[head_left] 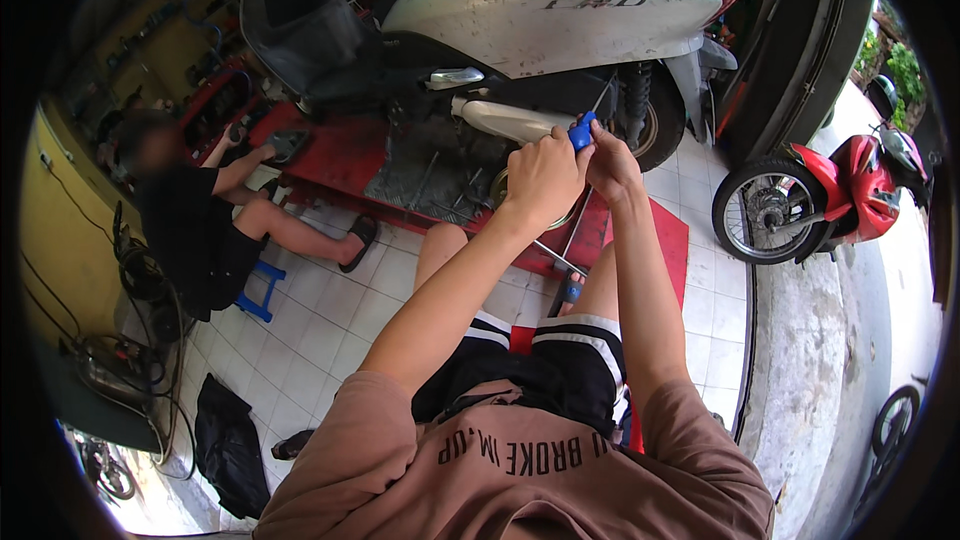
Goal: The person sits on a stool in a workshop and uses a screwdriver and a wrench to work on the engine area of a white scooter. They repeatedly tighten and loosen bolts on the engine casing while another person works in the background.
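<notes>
Both my hands meet in front of the silver scooter's (530, 10) rear side, close to its pale exhaust cover (510, 120). Between them is a small blue thing (581, 131), perhaps a tool handle; a thin metal rod seems to rise from it toward the scooter. My left hand (543, 172) is closed, fingers curled against the blue thing's near side. My right hand (613, 166) grips it from the right with thumb and fingers. The fingers hide much of its shape. Just beyond are the shock absorber (636, 100) and rear wheel (664, 125).
The scooter stands on a red lift platform (340, 158) with loose tools on its mat. At left a person in black (185, 195) sits on a blue stool (262, 290). A red motorbike (850, 190) is parked at right. A black bag (228, 445) lies on the tiles.
</notes>
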A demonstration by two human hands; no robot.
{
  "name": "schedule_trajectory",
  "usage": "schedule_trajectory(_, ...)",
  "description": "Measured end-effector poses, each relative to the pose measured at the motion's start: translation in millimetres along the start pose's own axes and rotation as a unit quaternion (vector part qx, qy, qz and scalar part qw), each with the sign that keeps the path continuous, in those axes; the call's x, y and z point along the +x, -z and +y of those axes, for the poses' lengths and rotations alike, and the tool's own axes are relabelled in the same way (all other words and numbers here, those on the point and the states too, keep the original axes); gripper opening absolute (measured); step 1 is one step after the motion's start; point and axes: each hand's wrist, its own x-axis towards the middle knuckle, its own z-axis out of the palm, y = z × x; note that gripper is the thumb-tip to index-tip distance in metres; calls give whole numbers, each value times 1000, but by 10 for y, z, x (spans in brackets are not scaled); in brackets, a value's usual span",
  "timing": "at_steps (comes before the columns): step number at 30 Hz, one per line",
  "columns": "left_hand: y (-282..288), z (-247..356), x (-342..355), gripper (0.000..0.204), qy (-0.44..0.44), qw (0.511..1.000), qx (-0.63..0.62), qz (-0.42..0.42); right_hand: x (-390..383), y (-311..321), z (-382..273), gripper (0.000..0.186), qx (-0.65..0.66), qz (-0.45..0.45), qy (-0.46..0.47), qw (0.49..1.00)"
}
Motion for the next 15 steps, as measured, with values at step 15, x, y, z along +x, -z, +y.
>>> schedule_trajectory(15, -85, 19, -23, 51, 25, 997, -74, -21, 38, 77, -93, 27, -48, -41, -4, 998)
